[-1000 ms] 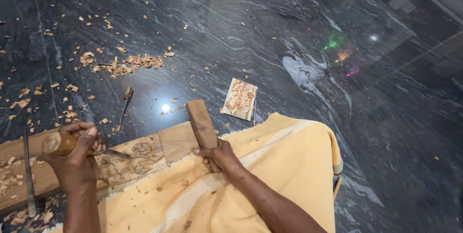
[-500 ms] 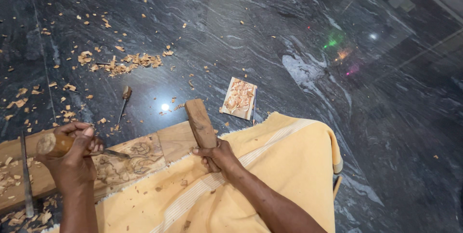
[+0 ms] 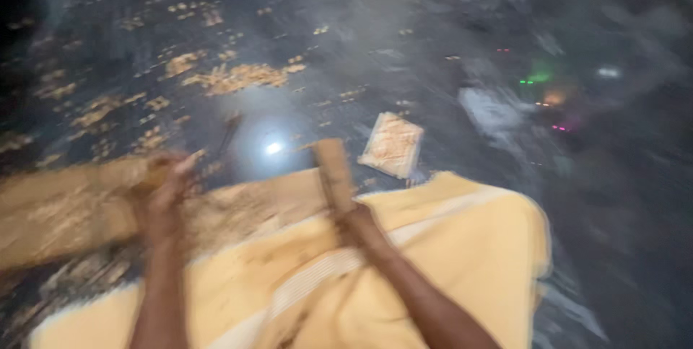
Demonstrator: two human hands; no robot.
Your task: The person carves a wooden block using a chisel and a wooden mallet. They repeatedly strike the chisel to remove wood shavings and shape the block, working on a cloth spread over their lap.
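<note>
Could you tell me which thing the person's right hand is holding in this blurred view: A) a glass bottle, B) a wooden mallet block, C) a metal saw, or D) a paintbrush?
B: the right hand grips the lower end of a tan wooden mallet block, which stands up over the yellow cloth beside the carved plank.

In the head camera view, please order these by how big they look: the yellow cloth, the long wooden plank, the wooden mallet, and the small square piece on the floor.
1. Yellow cloth, clearly the largest.
2. Wooden plank.
3. Wooden mallet and small square piece: they look about alike, and motion blur makes ranking them unsure.
</note>
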